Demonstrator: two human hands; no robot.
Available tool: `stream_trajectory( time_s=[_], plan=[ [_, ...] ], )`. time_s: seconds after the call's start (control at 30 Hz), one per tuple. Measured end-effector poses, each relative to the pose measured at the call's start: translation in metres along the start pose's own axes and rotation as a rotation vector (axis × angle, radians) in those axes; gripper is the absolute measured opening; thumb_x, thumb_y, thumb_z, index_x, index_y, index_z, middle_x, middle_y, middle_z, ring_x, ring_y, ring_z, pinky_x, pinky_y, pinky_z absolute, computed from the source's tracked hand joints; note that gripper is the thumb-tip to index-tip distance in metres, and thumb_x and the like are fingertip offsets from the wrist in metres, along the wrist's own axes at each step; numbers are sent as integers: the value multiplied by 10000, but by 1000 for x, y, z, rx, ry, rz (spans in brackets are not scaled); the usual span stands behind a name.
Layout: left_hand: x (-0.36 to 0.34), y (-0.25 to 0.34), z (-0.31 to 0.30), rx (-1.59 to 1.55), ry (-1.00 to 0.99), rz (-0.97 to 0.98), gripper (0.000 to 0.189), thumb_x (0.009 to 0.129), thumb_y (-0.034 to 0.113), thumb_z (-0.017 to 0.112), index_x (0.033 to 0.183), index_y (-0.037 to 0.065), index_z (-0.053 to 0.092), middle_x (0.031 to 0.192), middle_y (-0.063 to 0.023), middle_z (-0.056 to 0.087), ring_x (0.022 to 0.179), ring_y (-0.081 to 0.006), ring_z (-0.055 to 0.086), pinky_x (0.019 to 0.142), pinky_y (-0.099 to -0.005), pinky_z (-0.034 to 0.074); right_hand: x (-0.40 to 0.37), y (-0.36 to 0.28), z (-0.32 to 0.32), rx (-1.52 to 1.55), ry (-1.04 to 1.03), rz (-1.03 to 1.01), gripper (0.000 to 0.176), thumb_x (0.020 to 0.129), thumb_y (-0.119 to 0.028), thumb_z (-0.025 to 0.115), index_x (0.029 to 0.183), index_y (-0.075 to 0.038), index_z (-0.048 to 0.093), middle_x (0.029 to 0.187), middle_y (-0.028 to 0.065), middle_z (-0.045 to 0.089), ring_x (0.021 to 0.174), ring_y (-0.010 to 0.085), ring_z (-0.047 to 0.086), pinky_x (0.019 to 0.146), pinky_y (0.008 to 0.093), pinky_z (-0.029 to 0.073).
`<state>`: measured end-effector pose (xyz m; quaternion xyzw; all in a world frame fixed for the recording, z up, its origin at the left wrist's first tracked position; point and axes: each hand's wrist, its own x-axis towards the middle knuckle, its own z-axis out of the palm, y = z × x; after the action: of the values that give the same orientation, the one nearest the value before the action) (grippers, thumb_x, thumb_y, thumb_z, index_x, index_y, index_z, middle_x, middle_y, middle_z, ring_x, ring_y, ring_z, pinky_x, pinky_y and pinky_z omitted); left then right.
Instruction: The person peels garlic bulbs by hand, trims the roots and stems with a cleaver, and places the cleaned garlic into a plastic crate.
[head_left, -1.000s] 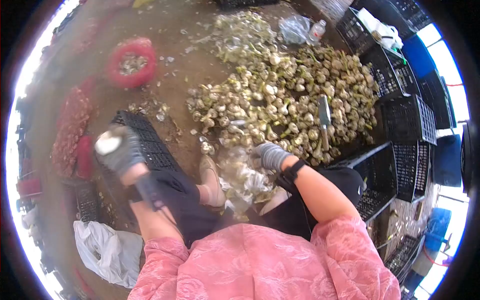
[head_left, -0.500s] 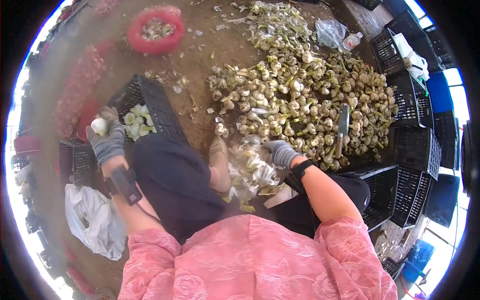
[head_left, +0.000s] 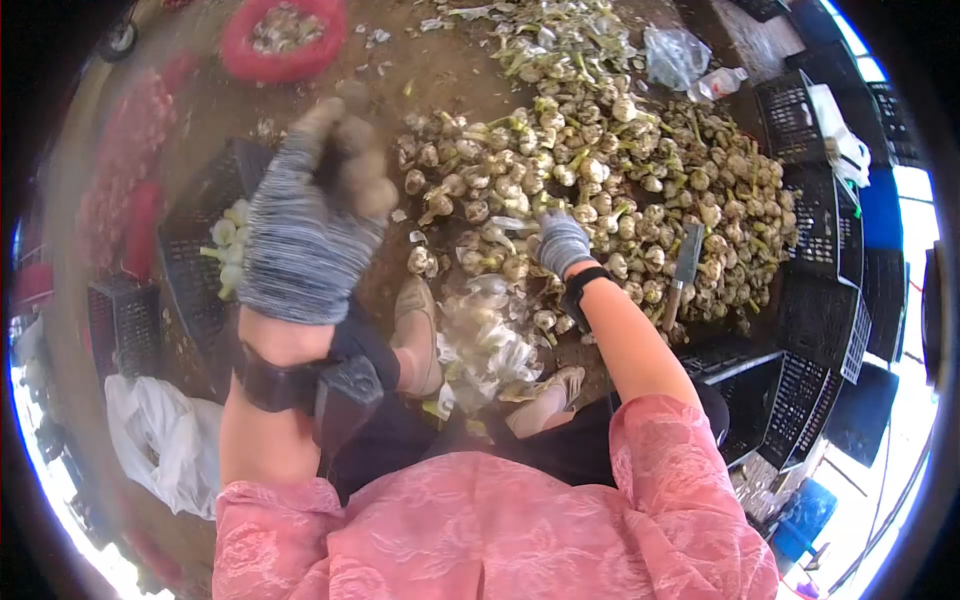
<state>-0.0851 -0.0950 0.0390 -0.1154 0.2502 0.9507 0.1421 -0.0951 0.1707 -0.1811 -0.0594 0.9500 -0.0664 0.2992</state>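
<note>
My left hand (head_left: pixel 330 195), in a grey striped glove with soiled fingertips, is raised close to the camera. Its thumb and fingers are apart and somewhat blurred, with no bulb visible between them. My right hand (head_left: pixel 562 242), gloved the same way, is at the near-left edge of a big heap of garlic bulbs (head_left: pixel 600 165). Its fingers are bent round a garlic bulb (head_left: pixel 548 216), mostly hidden by the glove. Loose papery garlic skins (head_left: pixel 485 345) lie between my shoes, just below that hand. Peeled white bulbs (head_left: pixel 230 245) rest in a black crate (head_left: pixel 190 235) behind my left hand.
A wooden-handled knife with a broad blade (head_left: pixel 687 255) lies on the heap's right side. Black crates (head_left: pixel 815 300) line the right. A red net sack (head_left: pixel 235 50) stands far left, and a white plastic bag (head_left: pixel 160 440) lies near left. A plastic bottle (head_left: pixel 718 83) lies beyond the heap.
My left hand has risen and moved right from the crate, and the white bulb it held is no longer seen. My right hand has moved up from the skins to the garlic heap.
</note>
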Motion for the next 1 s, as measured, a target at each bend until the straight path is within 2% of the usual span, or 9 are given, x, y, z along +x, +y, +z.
stream_trajectory(
  time_s=[0.23, 0.3, 0.33, 0.37, 0.43, 0.53, 0.77, 0.87, 1.0],
  plan=[
    [-5, -10, 28, 171, 267, 146, 215, 831, 167, 560, 996, 30, 564, 757, -43, 594, 576, -122, 535, 497, -240, 422, 63, -8, 25, -58, -108, 42, 400, 761, -324, 582, 1082, -88, 549, 1039, 168, 575, 960, 322, 554, 799, 400, 461],
    [8, -4, 8, 164, 126, 74, 233, 829, 170, 561, 1004, 16, 558, 778, -47, 595, 593, -123, 548, 518, -239, 436, 56, 8, 25, 60, -51, 55, 330, 704, -269, 611, 977, -84, 613, 960, 159, 604, 893, 334, 574, 756, 382, 471],
    [10, -5, 8, 256, 117, 38, 261, 837, 161, 541, 1052, 13, 532, 797, -45, 588, 658, -124, 548, 572, -241, 456, 45, 24, 31, 192, 188, 38, 349, 660, -287, 641, 957, -104, 624, 904, 173, 603, 840, 345, 578, 732, 367, 475],
    [10, -6, 8, 346, 104, 1, 292, 845, 152, 520, 1100, 10, 506, 817, -42, 582, 724, -124, 549, 626, -243, 475, 41, 40, 24, 216, 226, 38, 282, 671, -192, 657, 930, -84, 635, 839, 159, 634, 764, 284, 615, 696, 331, 484],
    [9, -20, 13, 404, 52, -10, 301, 826, 156, 551, 1093, 22, 516, 882, -49, 589, 805, -118, 571, 670, -236, 496, 21, 69, 0, 924, 124, 139, 231, 698, -81, 651, 927, -49, 634, 809, 92, 646, 717, 163, 607, 668, 277, 480],
    [4, -48, 22, 886, 6, 40, 407, 783, 55, 580, 1170, 2, 466, 979, -34, 560, 866, -98, 518, 756, -223, 459, -44, 58, -74, 1296, 94, -221, 226, 733, -62, 645, 949, -5, 607, 862, 19, 620, 741, 80, 549, 682, 230, 458],
    [-25, -107, 26, 816, -377, -176, 699, 649, 192, 765, 1235, 77, 403, 1122, -31, 498, 990, -131, 487, 873, -281, 419, -181, -4, -136, 1199, 490, -708, 116, 713, -93, 663, 758, -34, 574, 913, 96, 613, 787, 100, 535, 702, 253, 445],
    [-35, -112, 35, 850, -469, 154, 597, 621, 97, 776, 1128, 88, 462, 1076, -24, 511, 983, -122, 490, 870, -271, 418, -204, 6, -117, 1647, 482, -809, 228, 699, -170, 695, 853, -28, 605, 1067, 148, 558, 830, 127, 562, 719, 263, 454],
    [-30, -110, 40, 939, -469, 232, 603, 624, 55, 761, 1138, 84, 448, 1092, -34, 504, 1002, -139, 487, 881, -288, 416, -217, 8, -109, 202, 370, -627, 481, 656, -150, 705, 1093, -33, 542, 1074, 159, 558, 924, 347, 558, 819, 396, 442]
  ],
)
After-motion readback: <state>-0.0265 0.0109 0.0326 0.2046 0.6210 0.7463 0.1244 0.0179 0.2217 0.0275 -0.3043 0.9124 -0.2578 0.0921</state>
